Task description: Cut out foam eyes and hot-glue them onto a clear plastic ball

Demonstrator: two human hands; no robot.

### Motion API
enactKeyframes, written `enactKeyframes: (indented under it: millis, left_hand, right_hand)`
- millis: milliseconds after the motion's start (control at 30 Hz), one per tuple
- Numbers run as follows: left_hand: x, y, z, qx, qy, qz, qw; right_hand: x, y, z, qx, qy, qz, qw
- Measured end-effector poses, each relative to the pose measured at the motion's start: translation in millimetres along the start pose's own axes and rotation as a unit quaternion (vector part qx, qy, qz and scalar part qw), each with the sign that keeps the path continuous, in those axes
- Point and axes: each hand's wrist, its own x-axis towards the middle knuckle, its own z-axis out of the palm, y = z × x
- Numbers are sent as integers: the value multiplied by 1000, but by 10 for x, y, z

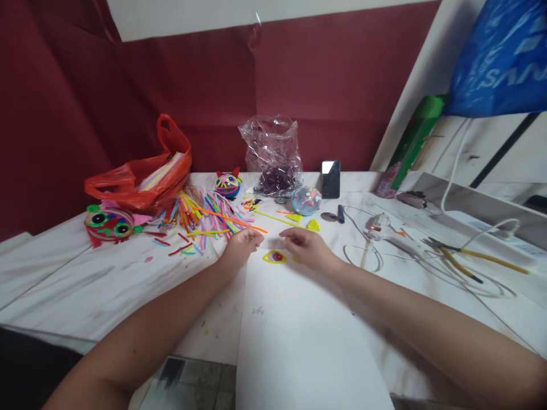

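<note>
My left hand (243,245) is above the far end of a white paper sheet (290,330), its fingers pinched together. Anything between them is too small to make out. Facing it, my right hand (311,248) has its fingers curled in a similar pinch, and I cannot see what it holds. Between and just below the hands lies an eye-shaped piece (274,257) with a yellow outline and a red centre. Beyond my left hand spreads a pile of colourful pipe cleaners (200,213). Yellow triangular pieces (313,225) lie past my right hand, near a clear ball (306,200) with colourful bits.
A red plastic bag (141,176) and a decorated face ball (111,223) stand on the left. Another face ball (228,184), a clear bag (273,154) and a phone (330,179) are at the back. Pliers (461,262), cables and a plug (379,226) lie right.
</note>
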Motion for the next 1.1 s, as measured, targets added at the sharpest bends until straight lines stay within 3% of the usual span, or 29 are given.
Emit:
enactKeyframes:
  millis: [100, 200, 400, 533, 800, 933, 1100]
  left_hand:
    - [-34, 30, 3, 13, -16, 4, 1000]
    - [-59, 51, 3, 27, -31, 7, 999]
    - [-44, 3, 27, 25, -45, -2, 999]
    - [-42, -32, 43, 37, -54, 5, 998]
    - [-75, -42, 39, 88, -77, 29, 993]
    - [-42, -50, 6, 86, -54, 26, 994]
    - [45, -16, -73, 31, 46, 36, 998]
  right_hand:
    - [69, -18, 294, 28, -38, 8, 999]
    - [77, 15, 407, 24, -33, -5, 999]
    - [49, 45, 294, 70, 16, 2, 997]
    - [35, 42, 299, 59, -13, 25, 998]
    - [-44, -6, 321, -62, 7, -68, 996]
    - [42, -56, 146, -79, 62, -104, 990]
    - [283, 91, -536, -128, 226, -52, 964]
